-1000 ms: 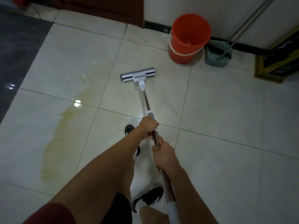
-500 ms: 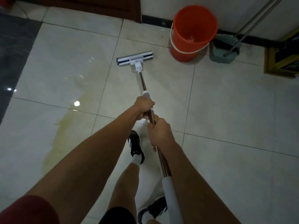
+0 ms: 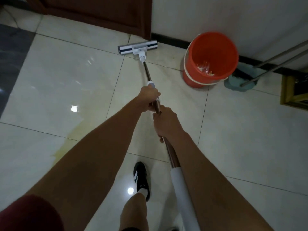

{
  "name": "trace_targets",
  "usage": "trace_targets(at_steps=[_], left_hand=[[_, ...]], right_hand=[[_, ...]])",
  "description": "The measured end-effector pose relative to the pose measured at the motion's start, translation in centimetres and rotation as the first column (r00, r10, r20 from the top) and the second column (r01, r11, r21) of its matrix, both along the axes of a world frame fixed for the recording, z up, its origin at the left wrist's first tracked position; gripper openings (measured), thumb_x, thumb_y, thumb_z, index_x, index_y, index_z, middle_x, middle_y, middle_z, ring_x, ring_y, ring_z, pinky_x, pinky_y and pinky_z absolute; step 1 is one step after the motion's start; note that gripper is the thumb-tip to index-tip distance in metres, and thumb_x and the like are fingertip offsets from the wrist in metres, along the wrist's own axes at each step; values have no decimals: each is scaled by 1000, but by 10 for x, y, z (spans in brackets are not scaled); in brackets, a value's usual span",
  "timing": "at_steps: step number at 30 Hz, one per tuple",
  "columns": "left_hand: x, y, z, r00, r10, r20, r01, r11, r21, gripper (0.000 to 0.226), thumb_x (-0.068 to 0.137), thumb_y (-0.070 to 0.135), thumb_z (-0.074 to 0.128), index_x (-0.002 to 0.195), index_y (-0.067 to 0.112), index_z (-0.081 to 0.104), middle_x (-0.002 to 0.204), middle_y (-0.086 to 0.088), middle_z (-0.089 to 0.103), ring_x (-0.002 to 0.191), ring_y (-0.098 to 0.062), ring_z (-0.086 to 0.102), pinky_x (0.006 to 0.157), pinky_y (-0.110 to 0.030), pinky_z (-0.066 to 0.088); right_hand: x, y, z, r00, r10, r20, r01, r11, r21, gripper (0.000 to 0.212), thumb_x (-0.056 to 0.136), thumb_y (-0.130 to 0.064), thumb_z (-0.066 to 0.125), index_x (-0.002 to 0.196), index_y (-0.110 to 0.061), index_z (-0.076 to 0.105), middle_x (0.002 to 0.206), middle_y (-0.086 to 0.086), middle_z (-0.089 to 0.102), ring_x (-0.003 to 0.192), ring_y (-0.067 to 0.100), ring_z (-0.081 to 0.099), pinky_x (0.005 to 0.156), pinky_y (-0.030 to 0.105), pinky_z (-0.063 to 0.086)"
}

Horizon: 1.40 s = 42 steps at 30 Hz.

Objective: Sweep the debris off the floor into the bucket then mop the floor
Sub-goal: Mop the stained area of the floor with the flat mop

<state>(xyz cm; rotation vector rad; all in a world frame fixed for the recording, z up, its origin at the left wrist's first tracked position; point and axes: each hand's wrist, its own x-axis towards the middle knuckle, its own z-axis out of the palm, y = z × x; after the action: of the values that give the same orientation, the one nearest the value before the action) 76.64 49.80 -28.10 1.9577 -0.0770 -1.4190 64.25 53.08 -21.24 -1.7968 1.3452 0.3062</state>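
Mopping stage by the look of it: the mop pole (image 3: 146,70) is gripped by both hands, left hand (image 3: 148,99) higher up, right hand (image 3: 165,123) just behind, fingers wrapped fully round. The mop head (image 3: 137,48) is flat on the floor (image 3: 233,139) near the door, left of the red bucket (image 3: 210,60), which seems to hold debris. The yellowish wet patch (image 3: 73,130) should be overlapped with long even strokes, head kept flat
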Motion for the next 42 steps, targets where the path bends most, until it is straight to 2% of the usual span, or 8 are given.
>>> trace_targets(at_steps=[4,9,12,18,23,37,40,42], left_hand=[[13,-15,4,1000,9,-17,-9,1000,22,10,98,10,61,104,5,54,96,-18,62,75,-28,65,63,-45,61],[-5,-18,23,993,86,-76,-84,996,34,8,99,11,60,100,4,60,77,-12,61,63,-24,62,58,-38,59],[-21,-23,43,983,160,-94,-161,987,-7,10,97,7,63,92,12,57,80,-13,60,66,-25,61,55,-39,58],[-71,-28,84,928,357,-110,-360,933,-16,17,94,4,67,85,3,53,74,-15,59,59,-25,63,39,-33,54],[-108,-14,108,838,532,-125,-535,845,7,14,94,5,68,95,-1,55,73,-18,62,47,-24,66,42,-37,56],[-140,209,126,413,910,-31,-910,414,17,46,94,6,62,138,-3,50,98,-17,63,66,-24,62,51,-32,57],[-151,275,127,234,971,-48,-972,232,-47,44,96,14,64,135,-1,54,121,-21,66,79,-27,65,75,-40,61],[-160,324,126,152,987,-50,-988,151,-34,31,94,14,70,119,0,60,101,-15,67,82,-27,67,89,-49,59]], right_hand=[[8,-16,4,998,60,-19,-60,998,-31,24,103,-23,44,121,-11,55,87,-3,57,62,6,53,49,18,35],[-9,-26,26,997,80,0,-80,996,-31,26,100,-17,48,124,-11,56,90,-1,61,62,8,58,49,19,44],[-23,-46,46,994,112,2,-112,994,8,28,97,-14,47,123,-9,57,101,7,66,78,23,67,65,35,60],[-67,-81,76,942,328,-76,-332,942,-51,20,98,-14,49,109,-4,61,89,5,61,65,14,56,50,22,38],[-99,-92,106,845,529,-81,-534,842,-71,16,97,-15,50,98,-7,63,84,5,63,67,17,60,52,24,42],[-85,71,140,419,908,-18,-908,419,4,24,93,-13,45,108,-13,63,86,6,66,68,25,67,64,40,62],[-77,128,141,270,962,-33,-963,271,3,24,93,-15,45,108,-14,64,85,6,65,67,26,67,63,40,62],[-74,168,141,184,982,-47,-983,185,15,24,95,-17,46,112,-17,64,83,5,65,66,25,67,62,38,62]])
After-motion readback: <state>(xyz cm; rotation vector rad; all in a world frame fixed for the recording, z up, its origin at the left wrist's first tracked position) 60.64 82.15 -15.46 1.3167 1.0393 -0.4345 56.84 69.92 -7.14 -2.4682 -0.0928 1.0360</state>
